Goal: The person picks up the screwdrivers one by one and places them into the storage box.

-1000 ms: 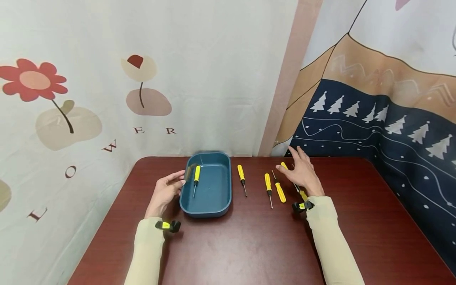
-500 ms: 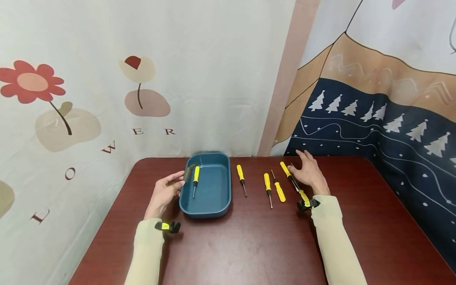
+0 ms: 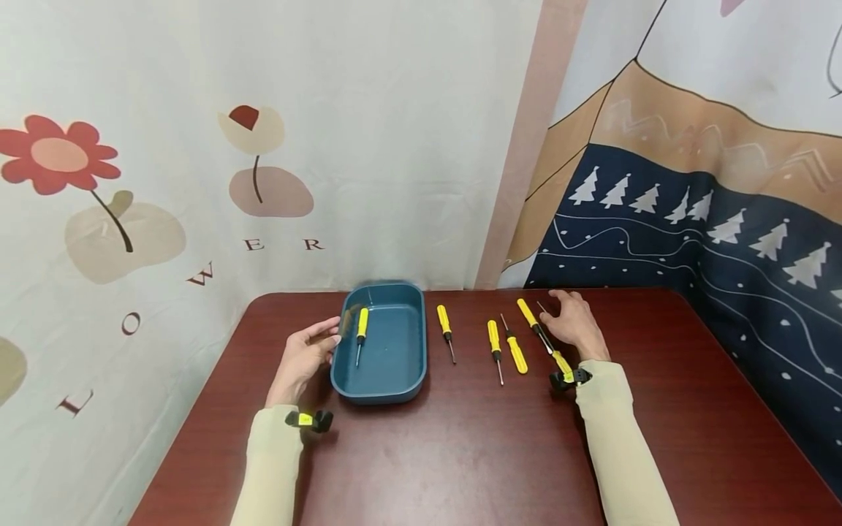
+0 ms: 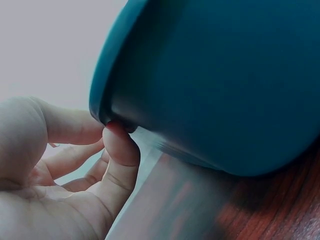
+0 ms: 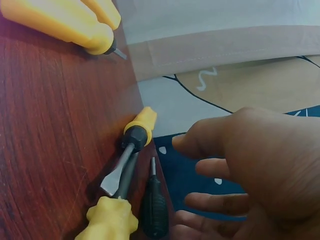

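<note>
My left hand pinches the left rim of a deep blue rectangular tray between thumb and fingers; the left wrist view shows the fingertips just at the rim. In the tray lies one yellow-handled screwdriver. On the right, my right hand hovers with loosely bent fingers, holding nothing. Beside it, two yellow-handled screwdrivers lie end to end, one handle farther back and one nearer. A black-handled screwdriver lies close to my fingers, mostly hidden in the head view.
Between tray and right hand, on the dark red table, lie three more yellow-handled screwdrivers: one near the tray, one in the middle and one pointing backward. A printed curtain hangs along the table's back edge.
My right hand has shifted right and lowered toward the table, its fingers bending more and uncovering the end-to-end screwdrivers. The left hand and tray have stayed put.
</note>
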The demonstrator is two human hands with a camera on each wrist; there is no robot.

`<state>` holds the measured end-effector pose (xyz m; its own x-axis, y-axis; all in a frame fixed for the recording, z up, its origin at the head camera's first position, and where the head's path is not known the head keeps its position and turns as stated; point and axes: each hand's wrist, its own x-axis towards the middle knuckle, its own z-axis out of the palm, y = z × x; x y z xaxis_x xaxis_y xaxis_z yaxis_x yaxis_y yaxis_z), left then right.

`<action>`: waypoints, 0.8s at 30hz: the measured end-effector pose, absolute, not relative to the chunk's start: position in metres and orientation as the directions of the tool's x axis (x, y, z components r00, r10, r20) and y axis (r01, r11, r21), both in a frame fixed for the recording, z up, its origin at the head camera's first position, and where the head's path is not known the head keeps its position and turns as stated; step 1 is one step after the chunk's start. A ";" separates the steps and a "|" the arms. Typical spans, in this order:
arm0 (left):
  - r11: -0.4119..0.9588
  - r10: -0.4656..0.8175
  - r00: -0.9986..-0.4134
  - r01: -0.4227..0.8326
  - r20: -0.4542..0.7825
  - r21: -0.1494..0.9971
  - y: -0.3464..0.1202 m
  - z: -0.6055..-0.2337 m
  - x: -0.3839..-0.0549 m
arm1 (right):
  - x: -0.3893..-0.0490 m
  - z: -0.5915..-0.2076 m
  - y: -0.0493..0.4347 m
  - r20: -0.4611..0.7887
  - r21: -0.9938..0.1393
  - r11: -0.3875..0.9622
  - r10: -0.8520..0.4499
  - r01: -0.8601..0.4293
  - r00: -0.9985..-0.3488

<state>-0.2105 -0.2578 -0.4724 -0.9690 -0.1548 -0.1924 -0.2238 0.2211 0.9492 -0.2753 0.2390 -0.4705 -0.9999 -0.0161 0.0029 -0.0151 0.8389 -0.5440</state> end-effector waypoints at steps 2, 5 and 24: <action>0.225 -0.158 -0.968 -0.226 -0.193 0.948 -0.258 -0.472 -0.211 | -0.275 -0.470 0.239 -0.004 -0.544 0.839 -0.014 -0.010 -1.000; 0.229 -0.162 -0.967 -0.231 -0.197 0.946 -0.258 -0.472 -0.211 | -0.275 -0.470 0.240 -0.012 -0.539 0.842 -0.026 -0.015 -1.000; 0.187 -0.149 -0.972 -0.210 -0.183 0.960 -0.258 -0.474 -0.211 | -0.276 -0.474 0.240 -0.108 -0.457 0.887 0.017 0.065 -0.994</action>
